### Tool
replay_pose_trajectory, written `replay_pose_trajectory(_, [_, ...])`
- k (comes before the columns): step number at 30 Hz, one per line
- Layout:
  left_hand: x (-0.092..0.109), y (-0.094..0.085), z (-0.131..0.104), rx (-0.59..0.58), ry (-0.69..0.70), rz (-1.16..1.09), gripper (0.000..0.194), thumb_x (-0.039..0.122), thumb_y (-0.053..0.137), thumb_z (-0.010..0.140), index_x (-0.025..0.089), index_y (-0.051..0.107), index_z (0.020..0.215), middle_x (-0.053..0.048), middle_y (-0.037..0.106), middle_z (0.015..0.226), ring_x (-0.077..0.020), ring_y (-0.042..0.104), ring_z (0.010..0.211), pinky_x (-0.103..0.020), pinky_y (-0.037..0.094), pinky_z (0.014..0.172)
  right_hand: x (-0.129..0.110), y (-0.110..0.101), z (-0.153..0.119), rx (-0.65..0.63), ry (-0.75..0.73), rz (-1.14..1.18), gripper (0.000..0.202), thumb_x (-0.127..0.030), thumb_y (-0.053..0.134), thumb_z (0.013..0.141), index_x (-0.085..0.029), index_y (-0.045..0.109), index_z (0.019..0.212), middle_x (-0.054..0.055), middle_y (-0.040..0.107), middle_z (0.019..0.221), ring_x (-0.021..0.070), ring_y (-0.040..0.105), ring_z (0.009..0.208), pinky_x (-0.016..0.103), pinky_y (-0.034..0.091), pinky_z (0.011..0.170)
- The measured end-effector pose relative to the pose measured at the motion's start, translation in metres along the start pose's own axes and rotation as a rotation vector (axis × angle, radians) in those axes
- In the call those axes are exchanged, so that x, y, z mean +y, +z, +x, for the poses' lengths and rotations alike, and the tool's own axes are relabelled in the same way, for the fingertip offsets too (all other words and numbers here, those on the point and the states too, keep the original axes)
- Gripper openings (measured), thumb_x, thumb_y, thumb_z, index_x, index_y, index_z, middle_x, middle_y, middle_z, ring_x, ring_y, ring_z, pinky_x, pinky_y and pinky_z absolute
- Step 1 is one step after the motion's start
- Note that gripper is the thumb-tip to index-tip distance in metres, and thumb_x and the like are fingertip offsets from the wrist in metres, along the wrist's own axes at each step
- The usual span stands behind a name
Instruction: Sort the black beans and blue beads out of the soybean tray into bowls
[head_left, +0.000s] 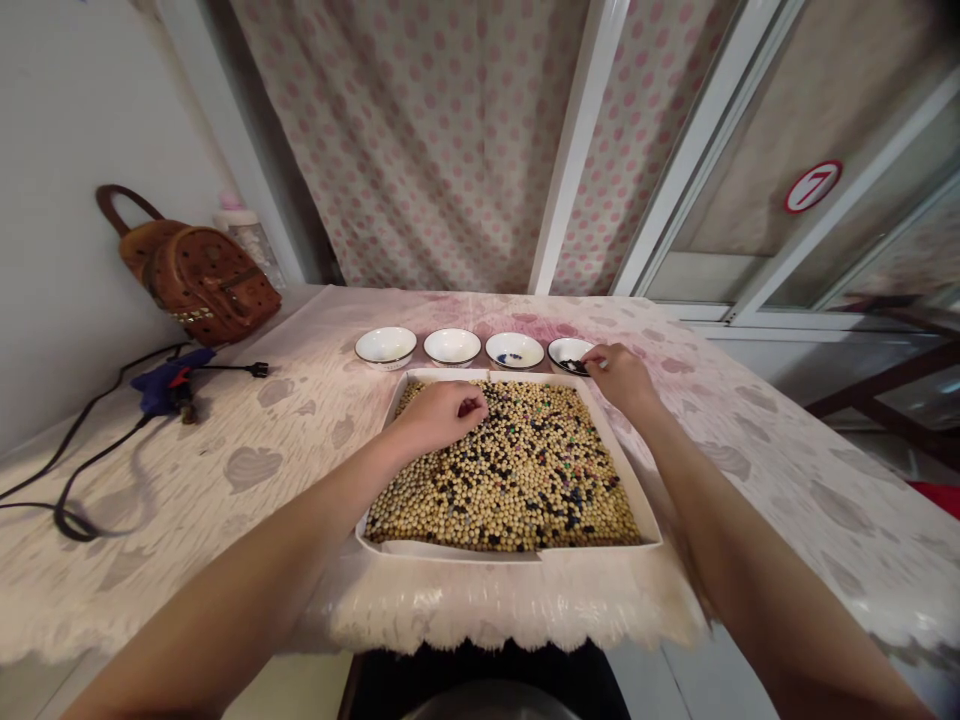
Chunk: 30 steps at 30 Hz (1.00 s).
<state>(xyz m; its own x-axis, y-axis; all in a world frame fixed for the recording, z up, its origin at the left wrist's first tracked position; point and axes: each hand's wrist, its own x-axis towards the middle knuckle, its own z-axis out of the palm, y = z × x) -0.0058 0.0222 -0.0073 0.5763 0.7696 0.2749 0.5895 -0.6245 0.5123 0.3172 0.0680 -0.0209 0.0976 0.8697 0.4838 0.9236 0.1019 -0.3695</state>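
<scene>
A shallow white box (pixel 649 500) full of small round beads (pixel 510 470) lies before me, mostly cream ones mixed with black, blue and a few green or red. Over its upper left part is my left hand (pixel 444 414), fingers curled together; whatever they hold is hidden. My right hand (pixel 616 372) reaches to the rightmost white bowl (pixel 559 346), its fingertips closed at the bowl's right side above black beads (pixel 574 366). Anything between those fingertips is too small to make out. Beside it, another white bowl (pixel 517 342) contains some dark blue beads (pixel 510 358).
Two more white bowls (pixel 451 335) (pixel 385 336) stand left in the row. A blue glue gun (pixel 161 382) with black cord lies on the left of the patterned tablecloth (pixel 315 520). Behind it are a brown backpack (pixel 210 280) and a clear bottle (pixel 253 240). A curtain (pixel 450 150) hangs beyond.
</scene>
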Motion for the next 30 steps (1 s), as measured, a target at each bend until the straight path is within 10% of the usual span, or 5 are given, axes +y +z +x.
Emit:
replay_pose_trajectory(10, [-0.002, 0.001, 0.001, -0.001, 0.002, -0.010, 0.015, 0.025, 0.056, 0.087, 0.019, 0.071, 0.087, -0.003, 0.073, 0.085, -0.0157, 0.063, 0.073, -0.027, 0.044, 0.066, -0.012, -0.011, 0.001, 0.041, -0.015, 0.202, 0.021, -0.025, 0.055, 0.080, -0.018, 0.074, 0.087, 0.010, 0.074, 0.088, 0.0222, 0.064, 0.077, 0.034, 0.048, 0.073])
replay_pose_trajectory(18, [-0.003, 0.001, -0.001, -0.009, -0.003, -0.025, 0.015, 0.025, 0.057, 0.088, 0.019, 0.071, 0.089, -0.001, 0.072, 0.081, -0.0134, 0.060, 0.068, -0.025, 0.040, 0.062, -0.077, -0.014, -0.031, -0.629, -0.325, 0.520, 0.023, -0.028, 0.058, 0.084, -0.024, 0.074, 0.101, 0.005, 0.071, 0.105, 0.0208, 0.064, 0.093, 0.038, 0.050, 0.088])
replay_pose_trajectory(30, [0.001, -0.001, 0.000, 0.000, -0.017, -0.016, 0.014, 0.025, 0.059, 0.088, 0.018, 0.071, 0.088, -0.002, 0.071, 0.079, -0.0133, 0.059, 0.067, -0.025, 0.040, 0.061, -0.085, -0.029, -0.037, -0.850, -0.581, 0.329, 0.015, -0.022, 0.058, 0.086, -0.024, 0.068, 0.097, 0.004, 0.063, 0.105, 0.0192, 0.058, 0.099, 0.035, 0.043, 0.092])
